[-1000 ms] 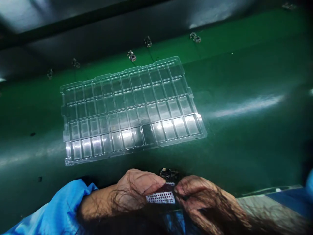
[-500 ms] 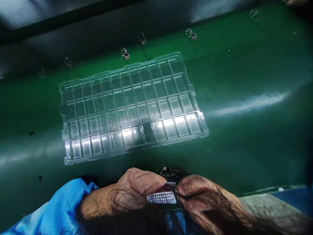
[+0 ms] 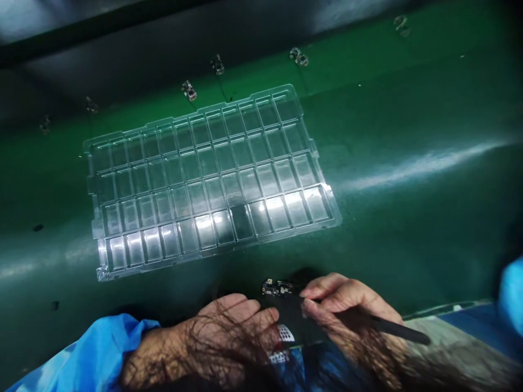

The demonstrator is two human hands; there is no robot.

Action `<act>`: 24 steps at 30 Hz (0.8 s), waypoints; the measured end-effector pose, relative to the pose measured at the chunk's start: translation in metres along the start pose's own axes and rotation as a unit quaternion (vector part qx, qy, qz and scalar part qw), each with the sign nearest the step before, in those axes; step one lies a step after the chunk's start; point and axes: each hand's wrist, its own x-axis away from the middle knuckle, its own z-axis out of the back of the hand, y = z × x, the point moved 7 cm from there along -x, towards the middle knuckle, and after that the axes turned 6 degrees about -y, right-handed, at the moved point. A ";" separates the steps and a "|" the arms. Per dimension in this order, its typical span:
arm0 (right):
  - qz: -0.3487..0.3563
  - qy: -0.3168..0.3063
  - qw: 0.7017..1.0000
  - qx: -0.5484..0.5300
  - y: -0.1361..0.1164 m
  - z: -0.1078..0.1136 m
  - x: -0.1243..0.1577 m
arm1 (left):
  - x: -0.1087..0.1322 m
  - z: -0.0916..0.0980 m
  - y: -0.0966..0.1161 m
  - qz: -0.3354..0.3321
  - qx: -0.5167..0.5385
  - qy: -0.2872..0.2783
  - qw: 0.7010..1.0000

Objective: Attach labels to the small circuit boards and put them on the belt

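Green worktop, glossy, with streaks of glare across it.

Left hand at the near edge, blue sleeve behind it. Fingers curled down over a small perforated white strip, pinning it against a dark backing; only the end of the strip shows past the fingertips.

Right hand just right of it, also at the near edge. Thumb and forefinger pinched narrow around dark tweezers, whose rear end trails back past the wrist toward the near right corner. The tweezer tips point left, toward a small circuit board; whether they touch it cannot be told.

The small circuit board lies flat on the worktop just beyond both hands, between them, dark with tiny bright parts on it.

Clear compartment tray farther out, middle-left of the worktop, slightly skewed. Many small rectangular cells in rows; one cell in the nearest row looks dark, content unclear. Near row catches strong reflection.

Several small metal components scattered along the far edge, well apart from the tray's far rim. Strands of hair blur the lowest part of the view.
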 end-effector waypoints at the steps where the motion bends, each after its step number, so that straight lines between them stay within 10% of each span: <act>1: 0.002 -0.002 1.000 0.010 0.000 -0.001 -0.002 | 0.002 0.001 0.005 -0.022 -0.035 0.009 0.999; 24: 0.030 -0.027 0.995 0.088 0.001 -0.001 0.000 | -0.008 -0.005 0.012 -0.080 -0.159 -0.066 0.982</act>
